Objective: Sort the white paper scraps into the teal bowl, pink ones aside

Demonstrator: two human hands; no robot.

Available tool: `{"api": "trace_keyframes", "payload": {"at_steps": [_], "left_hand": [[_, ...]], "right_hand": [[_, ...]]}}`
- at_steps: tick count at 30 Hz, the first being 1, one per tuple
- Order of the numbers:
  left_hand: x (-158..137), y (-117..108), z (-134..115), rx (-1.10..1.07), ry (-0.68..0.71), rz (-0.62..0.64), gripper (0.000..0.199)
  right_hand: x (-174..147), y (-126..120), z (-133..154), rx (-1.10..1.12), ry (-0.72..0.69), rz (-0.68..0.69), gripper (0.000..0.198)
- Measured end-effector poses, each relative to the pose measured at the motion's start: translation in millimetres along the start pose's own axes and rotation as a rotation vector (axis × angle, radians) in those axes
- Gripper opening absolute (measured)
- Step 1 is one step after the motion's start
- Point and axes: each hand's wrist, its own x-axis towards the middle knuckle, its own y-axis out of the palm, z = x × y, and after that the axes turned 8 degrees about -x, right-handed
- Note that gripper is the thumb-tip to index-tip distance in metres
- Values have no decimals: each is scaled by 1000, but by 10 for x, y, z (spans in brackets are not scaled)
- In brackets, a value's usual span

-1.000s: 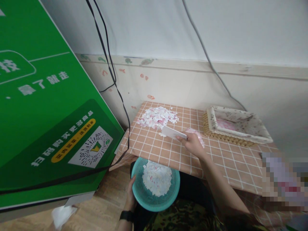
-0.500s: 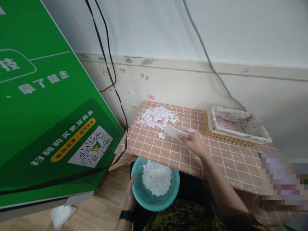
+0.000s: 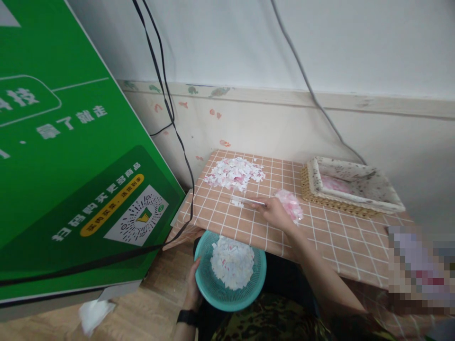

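Note:
My left hand point(image 3: 194, 287) grips the left rim of a round teal plastic basket point(image 3: 238, 304), held below the table's front edge. White paper scraps point(image 3: 232, 263) lie in its bottom. Over the table, my right hand point(image 3: 276, 213) is closed on one end of a thin white flat scraper point(image 3: 255, 201), seen nearly edge-on. The scraper's far end is by a few loose scraps point(image 3: 237, 201). Behind it spreads a pile of white and pink paper scraps point(image 3: 234, 172). Just right of my right hand lies a pink-and-white plastic bag point(image 3: 290, 206), partly hidden by the hand.
A cloth-lined wicker basket point(image 3: 351, 199) with something pink inside stands at the table's back right. A checked tablecloth point(image 3: 327, 232) covers the table. On the left rises a green panel point(image 3: 46, 166), with black cables point(image 3: 183, 151) hanging beside it. White plastic point(image 3: 95, 315) lies on the floor.
My right hand has moved left and toward me, and the scraper has turned from showing its flat face to nearly edge-on. More of the pink bag shows. My left hand keeps its grip.

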Motion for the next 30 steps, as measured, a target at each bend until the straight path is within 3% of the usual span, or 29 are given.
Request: {"api": "trace_keyframes", "payload": {"at_steps": [7,11,17,22,27,30], "left_hand": [[-107,118,-10,-50,-39,52,34],[-236,221,-86,-59,-73,48,31],[-419,311,-219,-43,-91,55,30],[-487,355,-311,-21,-86,40,28],[-515,434,-414,-10,-62,90,29],[-524,474,-453,-20,-53,106,29]], "right_hand": [[-65,-5,-9,12,-19,-1,27],[-187,-9,30,-3,-15,96,28],[-480,-31,55,-86,34,-46,29],[-687,0,134,-37,-19,70,29],[-694,53,205,-43,-15,16,29],[-673,80,221,-14,-60,68,30]]}}
